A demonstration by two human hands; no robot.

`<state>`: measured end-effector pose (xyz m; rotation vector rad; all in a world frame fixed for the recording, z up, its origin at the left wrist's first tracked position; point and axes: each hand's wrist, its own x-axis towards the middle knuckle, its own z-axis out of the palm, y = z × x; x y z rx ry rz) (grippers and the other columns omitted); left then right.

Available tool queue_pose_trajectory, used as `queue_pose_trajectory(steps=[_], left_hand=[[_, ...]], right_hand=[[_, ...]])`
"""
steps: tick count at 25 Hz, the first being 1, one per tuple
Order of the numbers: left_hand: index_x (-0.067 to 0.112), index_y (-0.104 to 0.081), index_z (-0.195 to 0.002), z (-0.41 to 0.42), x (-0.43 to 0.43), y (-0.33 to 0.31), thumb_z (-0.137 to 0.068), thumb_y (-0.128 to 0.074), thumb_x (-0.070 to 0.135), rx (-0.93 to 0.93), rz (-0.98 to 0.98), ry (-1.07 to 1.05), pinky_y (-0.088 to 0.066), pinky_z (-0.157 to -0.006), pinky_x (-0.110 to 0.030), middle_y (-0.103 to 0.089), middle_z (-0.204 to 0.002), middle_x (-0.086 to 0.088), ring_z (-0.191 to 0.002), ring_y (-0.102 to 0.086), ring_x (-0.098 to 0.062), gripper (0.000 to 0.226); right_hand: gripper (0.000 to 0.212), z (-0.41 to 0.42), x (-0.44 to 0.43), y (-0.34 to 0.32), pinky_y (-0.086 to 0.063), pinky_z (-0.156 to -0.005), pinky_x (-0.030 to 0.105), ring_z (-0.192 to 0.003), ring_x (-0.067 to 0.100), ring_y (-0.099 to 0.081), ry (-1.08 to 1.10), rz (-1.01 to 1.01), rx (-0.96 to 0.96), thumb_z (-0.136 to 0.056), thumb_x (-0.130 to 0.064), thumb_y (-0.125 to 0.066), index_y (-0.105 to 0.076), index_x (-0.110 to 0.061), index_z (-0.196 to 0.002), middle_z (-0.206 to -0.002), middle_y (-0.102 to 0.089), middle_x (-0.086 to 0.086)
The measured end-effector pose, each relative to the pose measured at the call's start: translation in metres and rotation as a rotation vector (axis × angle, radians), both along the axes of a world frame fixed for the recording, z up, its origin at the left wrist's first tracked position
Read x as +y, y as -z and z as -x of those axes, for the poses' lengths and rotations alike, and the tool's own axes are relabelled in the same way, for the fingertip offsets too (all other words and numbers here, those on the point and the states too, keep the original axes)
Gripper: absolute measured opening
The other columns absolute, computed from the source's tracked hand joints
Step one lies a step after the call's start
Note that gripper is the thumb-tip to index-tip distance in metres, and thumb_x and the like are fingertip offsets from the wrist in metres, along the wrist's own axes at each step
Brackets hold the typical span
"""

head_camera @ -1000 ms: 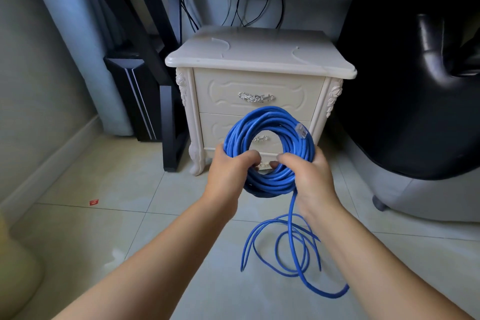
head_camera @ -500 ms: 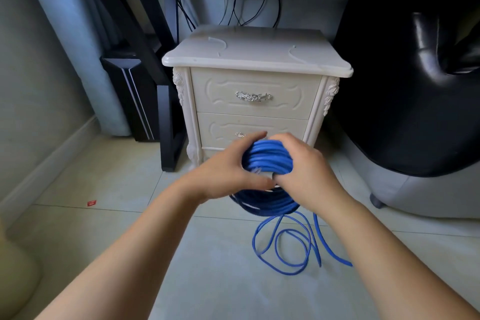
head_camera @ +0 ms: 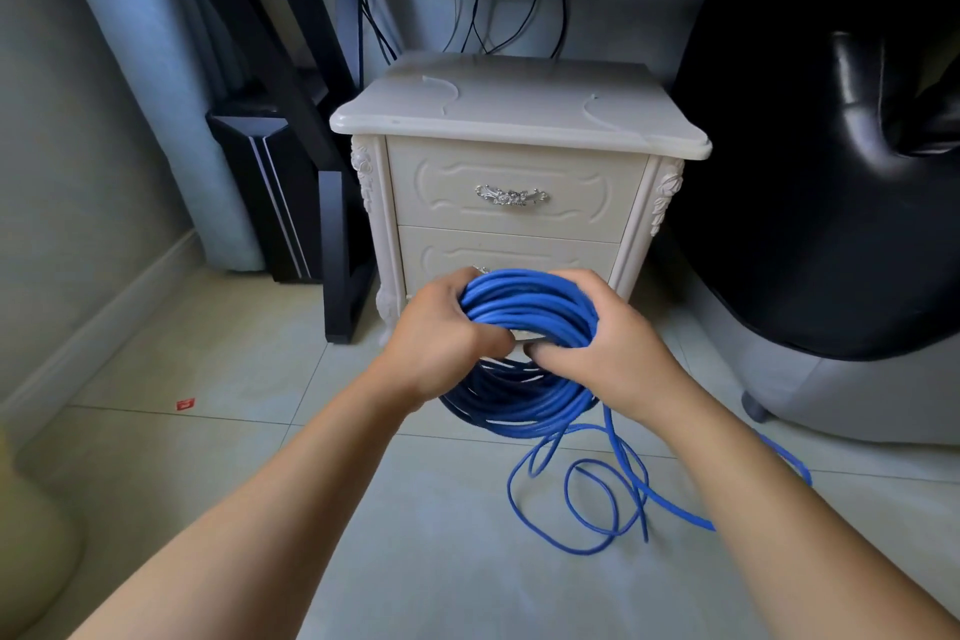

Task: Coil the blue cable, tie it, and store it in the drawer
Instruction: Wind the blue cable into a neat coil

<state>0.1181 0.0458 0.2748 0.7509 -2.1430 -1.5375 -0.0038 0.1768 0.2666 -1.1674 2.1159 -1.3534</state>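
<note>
The blue cable [head_camera: 524,307] is wound into a thick coil held in front of the cream nightstand [head_camera: 519,120]. My left hand [head_camera: 441,338] grips the coil's left side and my right hand [head_camera: 602,353] grips its right side, fingers tucked into the middle. The coil lies almost flat, its near half in shadow below my hands. A loose tail of cable [head_camera: 587,489] trails in loops on the tiled floor to the lower right. Both drawers are closed; the upper drawer [head_camera: 511,195] has a silver handle, and the lower drawer [head_camera: 509,255] is partly hidden behind the coil.
A black desk frame [head_camera: 332,234] and a dark computer case [head_camera: 270,192] stand left of the nightstand. A large black chair [head_camera: 831,203] with a grey base fills the right. Black wires hang behind the nightstand. A small red scrap [head_camera: 185,404] lies on the floor.
The coil went from upright, facing me as an open ring, to tipped nearly flat. My hands shifted from its bottom edge to its two sides. The loose tail slid rightward.
</note>
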Motion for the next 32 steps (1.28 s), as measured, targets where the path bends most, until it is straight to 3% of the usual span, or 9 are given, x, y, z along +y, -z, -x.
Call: queue_pose_trajectory(steps=[4,9,12,15,17,20,24,29,32], left_hand=[[0.006,-0.055,-0.081,0.002,-0.004,-0.004,-0.053,-0.061,0.003,0.155,-0.316,-0.063,-0.042,-0.060,-0.030,-0.050,-0.073,-0.013,-0.067,-0.048,-0.023,0.029],[0.007,-0.057,-0.082,0.004,0.001,-0.005,-0.056,-0.060,0.002,0.272,-0.564,-0.148,-0.050,-0.073,-0.042,-0.047,-0.078,-0.012,-0.075,-0.048,-0.027,0.026],[0.008,-0.061,-0.070,0.007,0.009,-0.006,-0.070,-0.056,-0.002,0.349,-0.738,-0.240,-0.052,-0.068,-0.035,-0.052,-0.070,-0.008,-0.071,-0.053,-0.021,0.012],[0.011,-0.060,-0.062,0.010,0.020,-0.001,-0.078,-0.051,-0.004,0.391,-0.830,-0.232,-0.044,-0.075,-0.036,-0.053,-0.065,-0.005,-0.067,-0.053,-0.018,0.024],[0.010,-0.063,-0.070,0.011,0.023,0.004,-0.082,-0.055,-0.001,0.358,-0.835,-0.158,-0.047,-0.078,-0.037,-0.058,-0.072,-0.008,-0.071,-0.059,-0.019,0.018],[0.012,-0.068,-0.088,0.010,0.017,0.009,-0.086,-0.065,0.017,0.123,-0.623,-0.053,-0.051,-0.089,-0.039,-0.070,-0.095,-0.015,-0.090,-0.068,-0.022,0.006],[0.022,-0.061,-0.123,0.006,0.000,0.002,-0.075,-0.078,0.032,0.100,-0.490,0.018,-0.052,-0.091,-0.035,-0.072,-0.112,0.000,-0.102,-0.068,-0.017,0.052],[0.037,-0.049,-0.136,0.002,-0.008,-0.004,-0.072,-0.084,0.015,0.075,0.139,0.107,-0.051,-0.084,-0.015,-0.058,-0.128,0.013,-0.109,-0.059,0.003,0.076],[0.034,-0.054,-0.129,0.002,0.000,-0.001,-0.068,-0.077,0.011,-0.040,0.405,0.195,-0.049,-0.079,-0.012,-0.064,-0.110,0.014,-0.093,-0.062,0.002,0.070]], right_hand=[[0.050,-0.003,-0.003,0.008,-0.052,-0.092,0.032,-0.097,0.011,-0.068,0.083,0.190,-0.262,-0.079,-0.013,-0.078,-0.057,-0.040,-0.116,-0.100,-0.072,-0.008],[0.047,-0.016,-0.008,0.012,-0.049,-0.081,0.014,-0.094,-0.005,-0.065,0.192,0.375,-0.378,-0.085,-0.013,-0.073,-0.054,-0.034,-0.121,-0.097,-0.068,-0.026],[0.057,-0.031,-0.014,0.021,-0.052,-0.086,0.019,-0.102,-0.002,-0.063,0.221,0.375,-0.381,-0.083,-0.014,-0.075,-0.048,-0.031,-0.131,-0.097,-0.062,-0.035],[0.054,-0.028,-0.020,0.026,-0.051,-0.096,0.036,-0.108,0.014,-0.065,0.300,0.386,-0.574,-0.078,-0.020,-0.079,-0.053,-0.030,-0.125,-0.111,-0.066,-0.011],[0.036,-0.019,-0.019,0.026,-0.050,-0.095,0.046,-0.097,0.028,-0.065,0.348,0.378,-0.654,-0.075,-0.015,-0.076,-0.060,-0.022,-0.106,-0.096,-0.065,0.007],[0.028,-0.005,-0.017,0.022,-0.046,-0.080,0.042,-0.081,0.027,-0.054,0.415,0.377,-0.646,-0.066,-0.008,-0.068,-0.061,-0.026,-0.086,-0.081,-0.054,0.005],[0.039,0.006,-0.013,0.012,-0.050,-0.075,0.043,-0.076,0.024,-0.055,0.372,0.367,-0.494,-0.055,-0.006,-0.062,-0.063,-0.032,-0.085,-0.077,-0.056,-0.001],[0.058,0.004,-0.007,0.002,-0.046,-0.081,0.023,-0.096,0.013,-0.059,0.130,0.059,0.166,-0.066,0.004,-0.066,-0.058,-0.031,-0.111,-0.107,-0.061,-0.010],[0.064,-0.004,-0.006,0.000,-0.045,-0.086,0.024,-0.100,0.007,-0.054,0.032,-0.017,0.336,-0.063,0.001,-0.066,-0.059,-0.033,-0.117,-0.108,-0.055,-0.018]])
